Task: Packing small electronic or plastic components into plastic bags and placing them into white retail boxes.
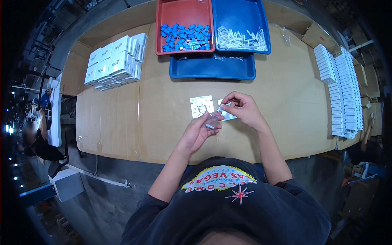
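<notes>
Left hand has a loose grip around a small clear plastic bag, and the right hand pinches a tiny white piece right at its mouth. Both sit just above the desk, near a white plate. Bag looks flimsy, light and slippery, so I'd hold it by the edges near the opening.

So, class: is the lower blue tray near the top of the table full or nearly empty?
Nearly empty. The lower blue tray shows bare blue floor with only a few small pieces along its far edge, unlike the red tray holding many blue parts.
</notes>
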Tool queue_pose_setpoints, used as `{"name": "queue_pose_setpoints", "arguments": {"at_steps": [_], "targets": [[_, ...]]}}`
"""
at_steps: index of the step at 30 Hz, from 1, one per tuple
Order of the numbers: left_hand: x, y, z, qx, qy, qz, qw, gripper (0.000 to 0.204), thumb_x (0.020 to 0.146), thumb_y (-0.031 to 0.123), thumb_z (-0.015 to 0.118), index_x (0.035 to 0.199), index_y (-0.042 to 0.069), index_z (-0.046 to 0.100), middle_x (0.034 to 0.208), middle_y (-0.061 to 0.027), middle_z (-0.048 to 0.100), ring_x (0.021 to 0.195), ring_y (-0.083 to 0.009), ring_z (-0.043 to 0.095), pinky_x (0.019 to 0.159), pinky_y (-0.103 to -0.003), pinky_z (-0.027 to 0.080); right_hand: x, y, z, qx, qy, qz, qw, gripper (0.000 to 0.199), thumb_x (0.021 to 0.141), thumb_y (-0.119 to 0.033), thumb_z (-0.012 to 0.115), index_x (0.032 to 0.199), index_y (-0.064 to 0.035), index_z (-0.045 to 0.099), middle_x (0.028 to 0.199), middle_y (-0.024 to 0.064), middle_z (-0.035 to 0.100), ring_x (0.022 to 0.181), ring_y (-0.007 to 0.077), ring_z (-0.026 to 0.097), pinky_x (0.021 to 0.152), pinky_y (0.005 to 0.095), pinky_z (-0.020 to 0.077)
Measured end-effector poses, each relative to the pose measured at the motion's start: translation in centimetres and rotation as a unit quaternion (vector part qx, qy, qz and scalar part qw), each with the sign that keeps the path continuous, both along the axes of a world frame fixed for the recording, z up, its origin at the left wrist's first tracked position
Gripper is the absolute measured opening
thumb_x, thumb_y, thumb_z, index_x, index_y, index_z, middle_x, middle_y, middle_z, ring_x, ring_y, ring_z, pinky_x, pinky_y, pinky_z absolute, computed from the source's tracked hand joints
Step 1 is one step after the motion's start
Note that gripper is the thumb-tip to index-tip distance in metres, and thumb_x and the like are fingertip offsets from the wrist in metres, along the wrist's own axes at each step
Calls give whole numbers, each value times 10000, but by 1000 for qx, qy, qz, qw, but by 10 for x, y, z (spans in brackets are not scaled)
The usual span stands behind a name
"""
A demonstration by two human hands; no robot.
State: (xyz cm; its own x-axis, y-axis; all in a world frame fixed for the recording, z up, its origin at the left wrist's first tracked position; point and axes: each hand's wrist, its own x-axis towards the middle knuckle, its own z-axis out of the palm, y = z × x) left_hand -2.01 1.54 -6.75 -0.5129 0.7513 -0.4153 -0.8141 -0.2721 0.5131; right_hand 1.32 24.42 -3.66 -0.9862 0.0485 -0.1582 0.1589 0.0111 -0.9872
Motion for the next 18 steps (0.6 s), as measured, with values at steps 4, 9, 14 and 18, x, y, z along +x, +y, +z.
{"name": "queue_pose_setpoints", "arguments": {"at_steps": [4, 9, 14, 18], "targets": [[1, 6, 3, -16, 5, -3, 1000, 484, 1150, 382, 373, 1386, 9, 571, 1243, -137, 717, 988, -213, 712, 879, -360, 579, 0, 3, 20, 47, -23, 41, 998, 122, 920, -72, 785, 1033, -32, 756, 709, -86, 552, 631, -11, 448, 568, 213, 347], [4, 9, 2, -43, 20, -15, 999, 454, 1145, 372, 410, 1338, 6, 597, 1230, -153, 715, 999, -219, 721, 884, -358, 587, -13, 9, 24, 125, 58, 178, 974, 68, 915, -69, 767, 977, -47, 786, 905, 11, 680, 787, 91, 586, 687, 261, 453], [7, 2, -7, -52, 39, -10, 998, 418, 1135, 346, 461, 1298, -7, 613, 1201, -146, 715, 1032, -227, 726, 904, -357, 600, -22, 9, 12, 91, 66, 278, 954, 123, 962, -87, 724, 1054, -23, 774, 1176, 74, 696, 998, 158, 642, 840, 298, 517], [8, -3, 1, -33, 24, -3, 999, 413, 1132, 343, 469, 1301, -10, 602, 1171, -138, 714, 1042, -235, 727, 911, -357, 606, -24, 1, 27, 49, -13, 316, 948, 244, 1059, -183, 626, 1131, 13, 750, 1275, 98, 686, 1112, 181, 637, 904, 333, 526]]}}
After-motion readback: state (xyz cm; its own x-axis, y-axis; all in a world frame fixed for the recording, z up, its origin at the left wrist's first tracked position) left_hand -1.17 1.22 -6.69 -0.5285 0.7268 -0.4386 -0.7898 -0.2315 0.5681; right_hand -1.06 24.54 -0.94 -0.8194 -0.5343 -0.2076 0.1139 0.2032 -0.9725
